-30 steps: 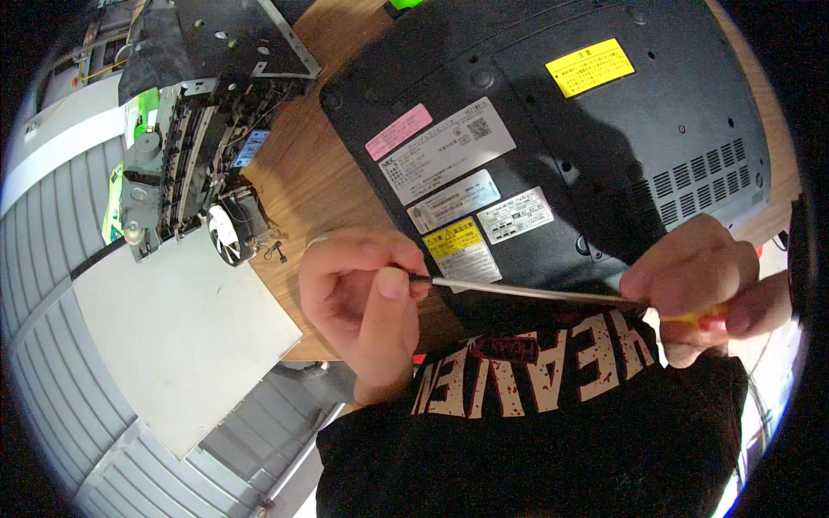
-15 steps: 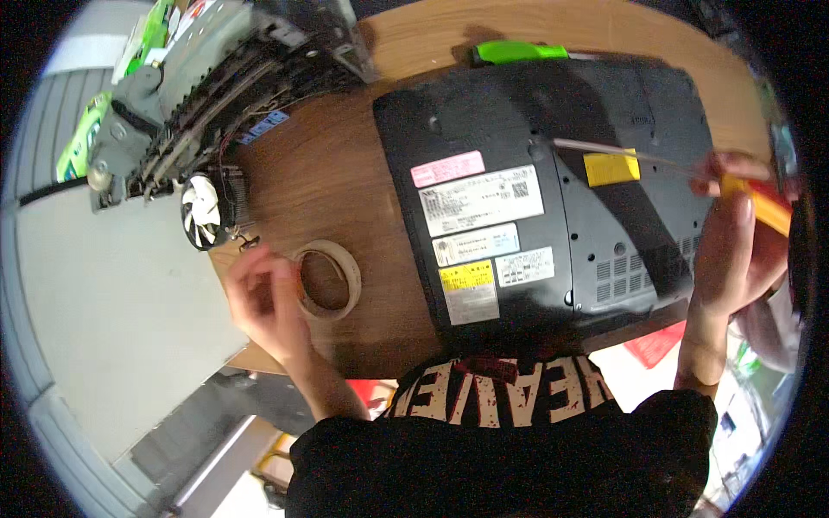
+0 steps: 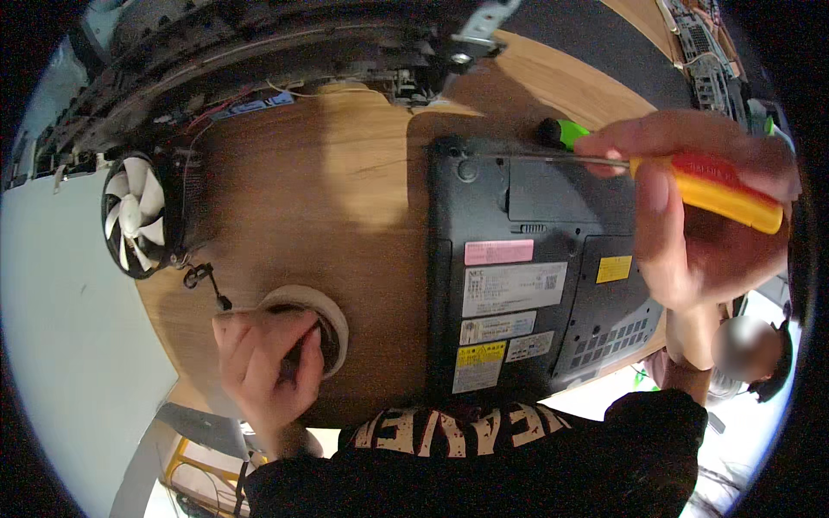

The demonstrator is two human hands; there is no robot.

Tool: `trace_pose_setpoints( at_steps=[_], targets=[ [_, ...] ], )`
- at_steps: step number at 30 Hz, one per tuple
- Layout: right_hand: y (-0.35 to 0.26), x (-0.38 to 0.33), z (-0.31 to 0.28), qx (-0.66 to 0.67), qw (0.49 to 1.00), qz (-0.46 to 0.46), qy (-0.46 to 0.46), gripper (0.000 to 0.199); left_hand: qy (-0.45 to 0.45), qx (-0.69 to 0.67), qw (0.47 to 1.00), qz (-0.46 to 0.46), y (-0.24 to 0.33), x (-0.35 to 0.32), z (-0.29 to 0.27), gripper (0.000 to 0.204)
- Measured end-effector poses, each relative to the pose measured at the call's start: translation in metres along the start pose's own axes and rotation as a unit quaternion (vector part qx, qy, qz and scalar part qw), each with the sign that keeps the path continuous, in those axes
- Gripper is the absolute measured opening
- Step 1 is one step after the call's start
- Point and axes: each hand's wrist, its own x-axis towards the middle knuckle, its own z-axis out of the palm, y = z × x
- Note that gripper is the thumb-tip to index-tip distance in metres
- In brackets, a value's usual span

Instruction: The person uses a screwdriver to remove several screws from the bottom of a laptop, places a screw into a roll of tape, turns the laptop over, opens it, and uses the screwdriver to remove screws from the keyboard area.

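Screwdriver (image 3: pixel 724 201): yellow-and-red handle, slim metal shaft, held over the laptop's far side; probably light and stiff, and that chunky handle is where I'd grab it
Right hand (image 3: pixel 712 259): closed round the handle, shaft pointing left; can't tell if the tip touches anything
Laptop (image 3: pixel 471 216): black, underside up, right of center; I'd guess fairly hefty, stiff, slick plastic, so lift by opposite edges
Left hand (image 3: pixel 272 367): fingers bent at the tape roll (image 3: pixel 338 335), can't tell if they're gripping it
Surface (image 3: pixel 363 233): wood-grain, white-bladed fan (image 3: pixel 129 216) left, green-handled tool (image 3: pixel 570 133) beyond the laptop
Room: bulky dark machine (image 3: pixel 259 43) far left, another person (image 3: pixel 747 350) near right
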Motion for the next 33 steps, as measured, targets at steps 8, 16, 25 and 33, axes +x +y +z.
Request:
trace_pose_setpoints(
  at_steps=[8,16,25,33],
  targets=[
    [-0.014,0.03,-0.032,0.206,0.859,0.446,-0.144,0.03,0.008,-0.07,0.997,0.001,-0.008,-0.002,-0.001,0.028],
    [-0.003,0.026,-0.01,0.005,0.967,0.178,-0.181,0.028,0.021,-0.079,0.996,0.036,-0.013,0.0,0.002,0.027],
    [-0.008,0.025,0.023,-0.01,0.999,0.047,0.012,0.038,0.018,-0.086,0.996,0.023,-0.011,-0.002,0.0,0.023],
    [-0.014,0.018,0.025,-0.032,0.992,0.088,0.081,0.033,0.035,-0.082,0.996,0.014,-0.005,-0.003,-0.004,0.024]
  ],
)
